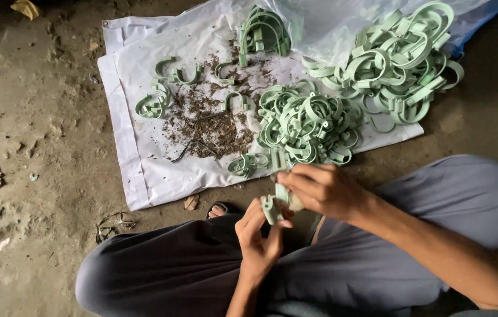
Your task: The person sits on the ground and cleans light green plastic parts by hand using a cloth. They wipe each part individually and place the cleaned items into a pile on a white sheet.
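The pale green clip (272,206) sits between both hands, above the lap and just off the sheet's (143,176) near edge. The left hand (259,238) has its fingers closed on the lower end; the right hand (322,189) pinches the upper end from above. It looks like the piece is being trimmed or snapped apart, so a steady grip and a small twist seem needed. Clip piles (307,126) lie on the sheet beside dark scraps (208,126), near the hands; nothing blocks them.
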